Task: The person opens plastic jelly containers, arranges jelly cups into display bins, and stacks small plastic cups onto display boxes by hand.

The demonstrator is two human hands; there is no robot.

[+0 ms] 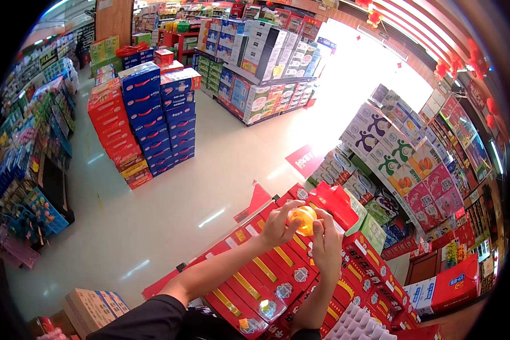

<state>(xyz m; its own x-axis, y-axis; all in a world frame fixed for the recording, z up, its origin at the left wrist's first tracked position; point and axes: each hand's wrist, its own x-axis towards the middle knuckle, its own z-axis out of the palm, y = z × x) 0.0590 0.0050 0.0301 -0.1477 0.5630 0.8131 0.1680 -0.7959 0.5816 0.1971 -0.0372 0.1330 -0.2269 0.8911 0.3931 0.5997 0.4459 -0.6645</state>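
A small round orange-yellow container, shiny and partly see-through, is held above a stack of red cartons. Around its left side curl the fingers of my left hand, thumb at the lower edge. My right hand grips the other side, its thumb and fingers closed against it. What is inside the container I cannot make out. Just beyond my hands is a bright red bag or box. Red cartons with gold strips lie beneath my forearms.
Grey egg trays sit at the bottom right. Blue cartons and red cartons rise in a floor stack at left. White cartons are piled at right. Pale floor runs between the displays. A brown carton stands lower left.
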